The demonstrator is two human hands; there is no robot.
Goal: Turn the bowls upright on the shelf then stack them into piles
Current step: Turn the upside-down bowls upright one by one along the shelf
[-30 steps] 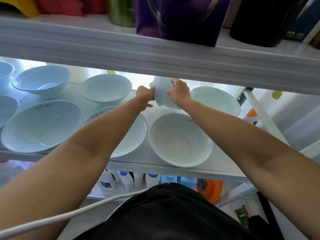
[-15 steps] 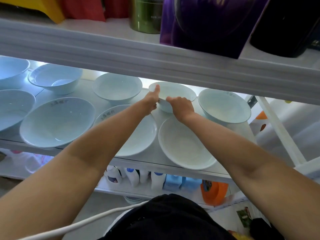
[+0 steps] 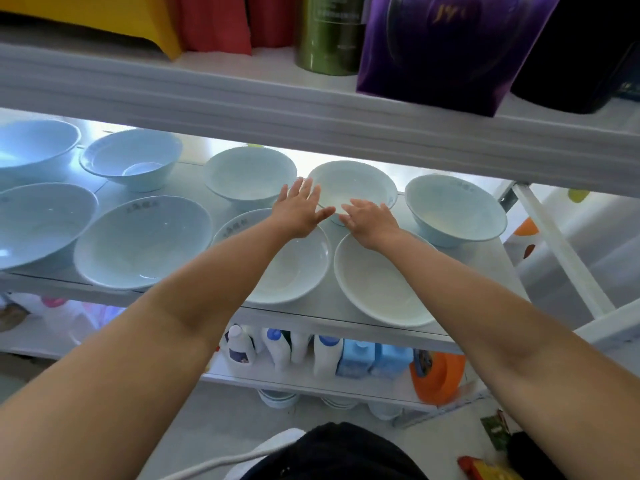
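Observation:
Several pale blue and white bowls stand upright on the middle shelf [image 3: 180,181]. A white bowl [image 3: 360,185] sits upright in the back row. My left hand [image 3: 299,209] hovers at its left rim with fingers spread and straight. My right hand [image 3: 372,220] is just in front of that bowl, fingers relaxed, holding nothing. Beneath my wrists lie two wide front-row bowls, one [image 3: 298,268] under the left and one [image 3: 381,285] under the right. Further bowls stand to the back left [image 3: 249,174], the back right [image 3: 453,209] and the front left [image 3: 138,240].
The upper shelf board [image 3: 311,109] overhangs low above the bowls and carries a purple box [image 3: 446,46] and a green tin [image 3: 329,32]. Detergent bottles [image 3: 325,351] stand on the shelf below. A white diagonal brace [image 3: 561,251] runs along the right side.
One second ago both hands held the bowl tipped on edge. They set it down upright in the back row, then let go and drew back slightly with open fingers.

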